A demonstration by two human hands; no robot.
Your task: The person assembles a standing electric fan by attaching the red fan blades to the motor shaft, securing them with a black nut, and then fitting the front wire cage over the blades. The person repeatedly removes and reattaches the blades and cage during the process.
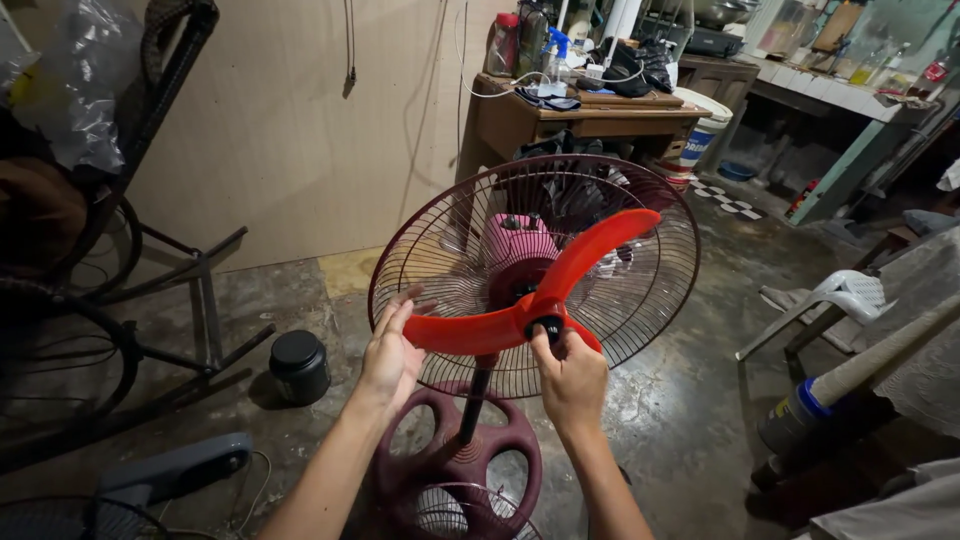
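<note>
Standing mid-floor, the fan's round wire guard [640, 300] has open concrete all around its rim; a black jar [299, 366] lies well left of it, a white plastic chair [830, 305] well right, a cluttered desk [585, 115] behind. Against that guard sits the red blade [540, 300]. The left hand [390, 350] reaches up, fingers extended flat along one vane. The right hand [572, 378] rises below the hub, fingers pinched narrow on the black cap [546, 327].

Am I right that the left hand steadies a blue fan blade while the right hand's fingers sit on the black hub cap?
Not quite: the head view shows the fan blade is red, not blue. The left hand does steady it, and the right hand has its fingers on the black hub cap.
</note>
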